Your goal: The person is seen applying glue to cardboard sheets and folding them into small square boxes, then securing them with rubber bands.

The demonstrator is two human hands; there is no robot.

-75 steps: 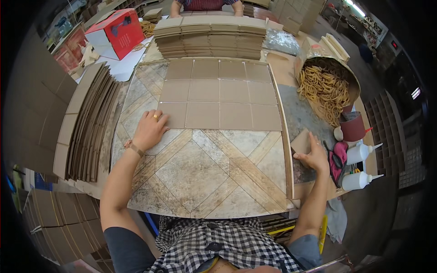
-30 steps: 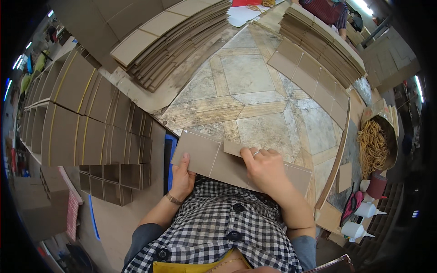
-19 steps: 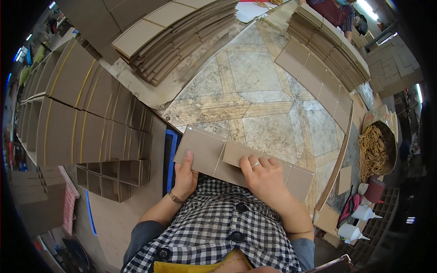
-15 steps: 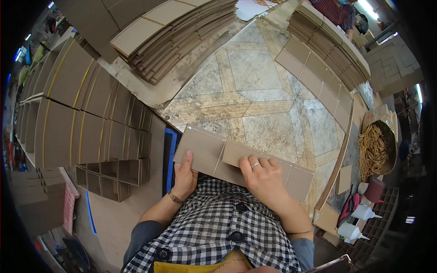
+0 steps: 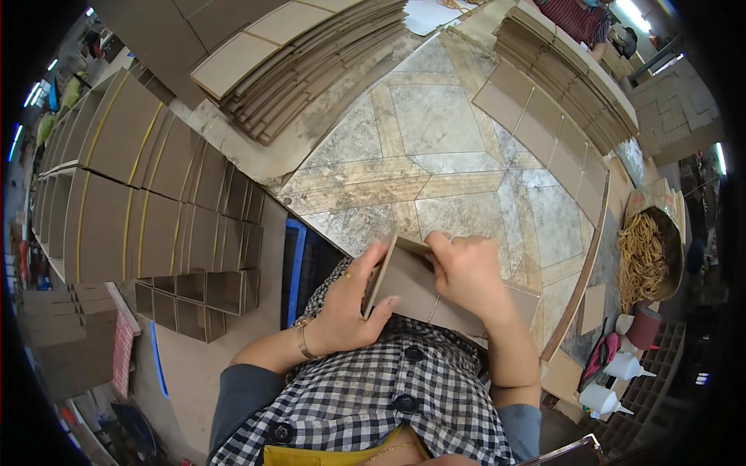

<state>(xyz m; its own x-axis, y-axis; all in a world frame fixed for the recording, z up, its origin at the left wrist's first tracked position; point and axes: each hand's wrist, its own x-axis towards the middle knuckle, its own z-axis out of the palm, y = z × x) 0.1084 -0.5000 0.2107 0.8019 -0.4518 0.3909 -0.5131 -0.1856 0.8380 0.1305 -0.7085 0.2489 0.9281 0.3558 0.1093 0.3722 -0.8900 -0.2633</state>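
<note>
A grey-brown cardboard strip [image 5: 412, 286] with pale crease lines lies across my lap at the near edge of the table. Its left end panel is folded up on edge. My left hand [image 5: 350, 303] grips that raised panel, thumb on the inner face and fingers along the outside. My right hand [image 5: 470, 272] is closed at the strip's far side, where a short piece stands up near the fingertips; its grip is partly hidden. To the right of that hand, the strip's other end [image 5: 522, 301] stays flat.
Bundled cardboard boxes [image 5: 101, 210] are stacked at left. Folded cardboard stacks [image 5: 311, 58] stand at the back, with more strips [image 5: 544, 132] at right. A container of rubber bands [image 5: 643, 256] and white squeeze bottles [image 5: 602, 398] sit at right. Another person [image 5: 575, 19] is beyond.
The strip's left panel has gone from flat to folded upright. My left hand moved right and wrapped round it. My right hand shifted slightly right and up.
</note>
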